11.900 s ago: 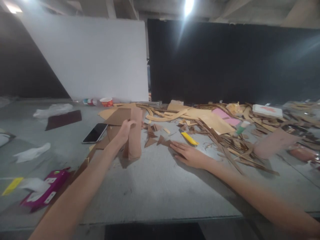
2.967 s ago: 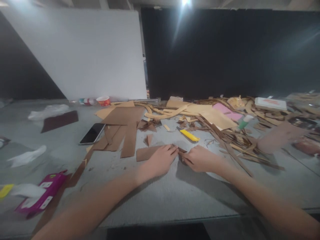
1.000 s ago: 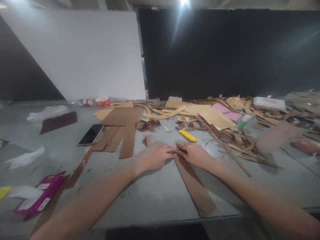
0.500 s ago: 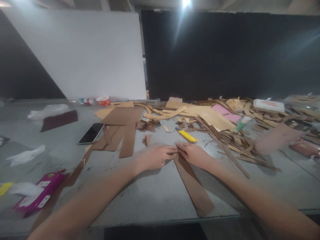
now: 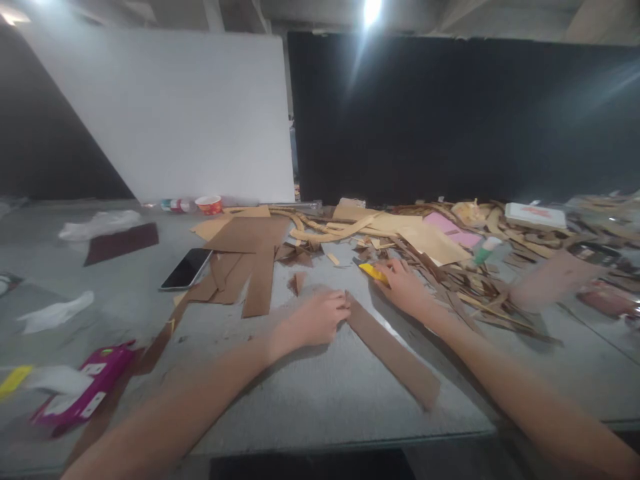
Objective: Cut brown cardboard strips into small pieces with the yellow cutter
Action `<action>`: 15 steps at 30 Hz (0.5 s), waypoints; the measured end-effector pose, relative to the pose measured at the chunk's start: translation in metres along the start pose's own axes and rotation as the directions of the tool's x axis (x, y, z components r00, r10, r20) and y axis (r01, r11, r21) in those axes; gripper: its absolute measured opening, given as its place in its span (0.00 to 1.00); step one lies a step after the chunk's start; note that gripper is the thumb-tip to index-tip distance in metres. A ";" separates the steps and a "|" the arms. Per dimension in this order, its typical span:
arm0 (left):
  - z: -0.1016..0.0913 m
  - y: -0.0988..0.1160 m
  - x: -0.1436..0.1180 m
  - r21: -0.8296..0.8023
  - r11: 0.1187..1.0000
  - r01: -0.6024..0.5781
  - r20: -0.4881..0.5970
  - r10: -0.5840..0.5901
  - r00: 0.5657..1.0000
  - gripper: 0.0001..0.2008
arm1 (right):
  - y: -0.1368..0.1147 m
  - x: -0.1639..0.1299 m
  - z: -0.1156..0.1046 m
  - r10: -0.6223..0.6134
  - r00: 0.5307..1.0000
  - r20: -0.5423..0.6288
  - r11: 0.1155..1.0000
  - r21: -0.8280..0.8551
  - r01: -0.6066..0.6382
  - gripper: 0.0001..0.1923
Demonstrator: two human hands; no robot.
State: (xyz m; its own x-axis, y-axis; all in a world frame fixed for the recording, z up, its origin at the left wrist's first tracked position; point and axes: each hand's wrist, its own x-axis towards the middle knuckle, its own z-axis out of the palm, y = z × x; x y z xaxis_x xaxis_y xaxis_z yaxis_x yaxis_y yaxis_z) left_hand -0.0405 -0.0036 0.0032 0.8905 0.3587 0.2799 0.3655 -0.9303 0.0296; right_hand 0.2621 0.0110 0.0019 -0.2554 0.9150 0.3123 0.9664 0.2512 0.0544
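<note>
Glaring from a ceiling lamp [image 5: 372, 11], streaking down the black panel [image 5: 450, 127], shading the table [image 5: 310, 400] softly, blurring toward the edges.

The yellow cutter [image 5: 371, 271] looks smooth and plastic. In front of it, the brown strip [image 5: 395, 353] is matt, like leather or card. Left of the cutter, the phone [image 5: 186, 269] has a glossy face; farther left of it, the magenta packet [image 5: 103, 377] resembles plastic film. Right of and beyond the cutter, the tan sheet [image 5: 435, 244] looks matt. Beneath the cutter, the grey tabletop [image 5: 310, 400] looks dull.
</note>
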 end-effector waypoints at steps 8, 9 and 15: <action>-0.003 0.002 -0.002 0.007 0.997 0.078 0.079 -0.078 0.994 0.27 | 0.006 -0.003 0.002 -0.088 0.988 0.131 0.981 -0.159 0.108 0.29; -0.002 0.002 -0.001 0.029 0.995 0.092 0.087 -0.094 0.992 0.28 | 0.005 -0.003 -0.001 -0.066 0.991 0.115 0.981 -0.172 0.086 0.29; 0.010 0.001 0.001 0.185 0.937 0.297 0.083 -0.316 0.945 0.33 | -0.004 -0.001 -0.022 0.070 0.997 0.034 0.998 0.002 -0.071 0.30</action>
State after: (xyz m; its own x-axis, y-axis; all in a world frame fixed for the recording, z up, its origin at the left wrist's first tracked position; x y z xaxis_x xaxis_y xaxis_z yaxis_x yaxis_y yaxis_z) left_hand -0.0363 -0.0030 -0.0060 0.7488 0.6392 0.1751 0.6568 -0.7511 -0.0666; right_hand 0.2586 0.0024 0.0223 -0.1876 0.9408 0.2825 0.9820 0.1867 0.0305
